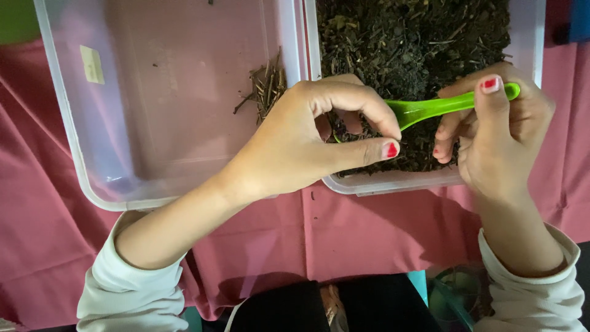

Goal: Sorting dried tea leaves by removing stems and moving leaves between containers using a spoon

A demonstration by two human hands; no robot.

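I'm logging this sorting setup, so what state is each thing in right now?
Left hand: thumb and forefinger pinched together at the spoon's bowl.
Right hand: gripping the green spoon by its handle, spoon level.
Right tub: lidless, full of dark dried plant bits.
Left tub: lidless, nearly empty, small twig pile in one corner.

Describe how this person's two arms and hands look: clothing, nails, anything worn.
Both arms wear pale off-white long sleeves, the left sleeve and right sleeve pushed up to mid-forearm with loose cuffs. The left hand and right hand are bare, with nails painted red. No rings, watch or gloves show.
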